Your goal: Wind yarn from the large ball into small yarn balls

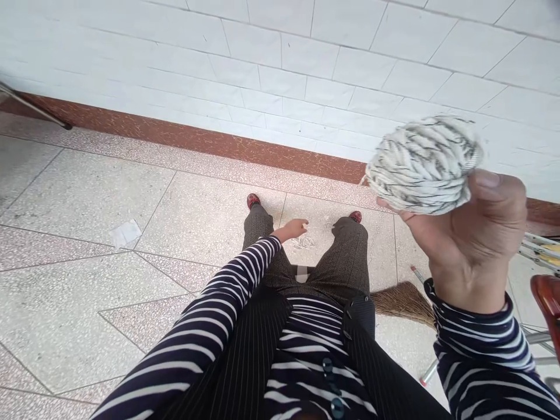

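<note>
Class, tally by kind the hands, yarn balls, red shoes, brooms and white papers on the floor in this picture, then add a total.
Hands: 2
Yarn ball: 1
Red shoes: 2
Broom: 1
White paper: 1
Total: 7

We see a white tiled wall (pixel 262 58) above a reddish-brown baseboard (pixel 184 139), a speckled floor (pixel 65 198) with a white sheet (pixel 125 233) lying at left, a metal leg (pixel 37 106) near the baseboard, a straw broom (pixel 405 302), and a glossy reddish-brown object (pixel 546 303) at the right edge.
</note>
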`<control>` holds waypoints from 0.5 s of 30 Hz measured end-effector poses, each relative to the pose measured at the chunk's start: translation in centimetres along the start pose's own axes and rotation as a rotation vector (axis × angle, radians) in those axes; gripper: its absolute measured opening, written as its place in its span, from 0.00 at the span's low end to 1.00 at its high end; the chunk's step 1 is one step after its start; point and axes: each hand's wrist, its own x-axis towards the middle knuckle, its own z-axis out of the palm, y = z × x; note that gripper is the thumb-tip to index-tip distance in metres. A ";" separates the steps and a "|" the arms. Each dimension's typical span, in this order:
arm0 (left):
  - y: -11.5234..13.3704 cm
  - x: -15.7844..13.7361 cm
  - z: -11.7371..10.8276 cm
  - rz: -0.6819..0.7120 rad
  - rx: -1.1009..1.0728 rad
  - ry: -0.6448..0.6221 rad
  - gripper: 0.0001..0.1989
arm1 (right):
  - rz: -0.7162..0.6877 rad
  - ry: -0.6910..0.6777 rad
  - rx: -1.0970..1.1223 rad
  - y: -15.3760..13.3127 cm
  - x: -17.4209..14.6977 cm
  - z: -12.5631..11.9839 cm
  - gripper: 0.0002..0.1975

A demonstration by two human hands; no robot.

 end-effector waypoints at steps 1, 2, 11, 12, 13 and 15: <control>0.6 0.2 1.1 0.008 -0.024 -0.013 0.24 | 0.017 0.003 -0.005 0.2 0.1 0.3 0.16; 1.1 0.3 2.1 0.014 -0.047 -0.021 0.25 | 0.029 0.007 -0.010 0.3 0.2 0.6 0.15; 4.3 0.6 7.6 -0.026 -0.217 0.007 0.32 | 0.047 0.007 -0.072 -0.3 0.5 1.7 0.18; 4.5 0.6 7.9 -0.033 -0.231 0.011 0.34 | 0.057 0.020 -0.082 -0.3 0.4 1.8 0.18; 4.6 0.6 8.1 -0.045 -0.247 0.020 0.37 | 0.058 0.033 -0.083 -0.4 0.1 1.9 0.19; 4.6 0.8 7.9 -0.088 -0.287 0.076 0.40 | 0.042 0.064 -0.079 -0.7 -0.5 2.1 0.22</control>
